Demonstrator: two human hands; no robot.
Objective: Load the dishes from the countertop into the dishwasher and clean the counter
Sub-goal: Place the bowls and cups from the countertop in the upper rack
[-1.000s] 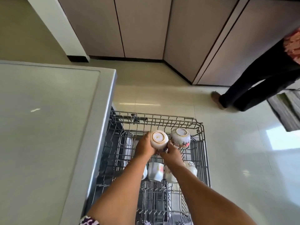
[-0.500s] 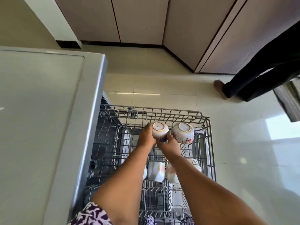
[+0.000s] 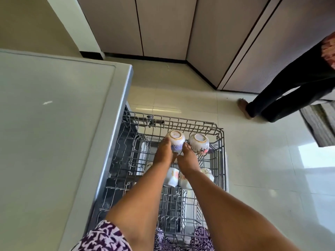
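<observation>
A person's left hand (image 3: 164, 153) and right hand (image 3: 187, 156) meet at centre frame over the pulled-out dishwasher rack (image 3: 220, 160), both gripping an upturned blue-patterned bowl (image 3: 175, 140) at the rack's far end, fingers curled against its sides. Just to its right, close enough that touching cannot be ruled out, sits a second upturned bowl (image 3: 198, 143) with a pink flower motif, while several cups (image 3: 172, 177) stand mouth-down nearer the camera, partly hidden by the forearms. The step in hand appears to be seating this bowl among the tines (loading is well under way, the counter wipe not yet begun). The next move likely calls for settling it steadily, then letting go without knocking its neighbour. The grey countertop (image 3: 54, 133) fills the left of the frame; another person's legs (image 3: 282, 98) stand at upper right.
</observation>
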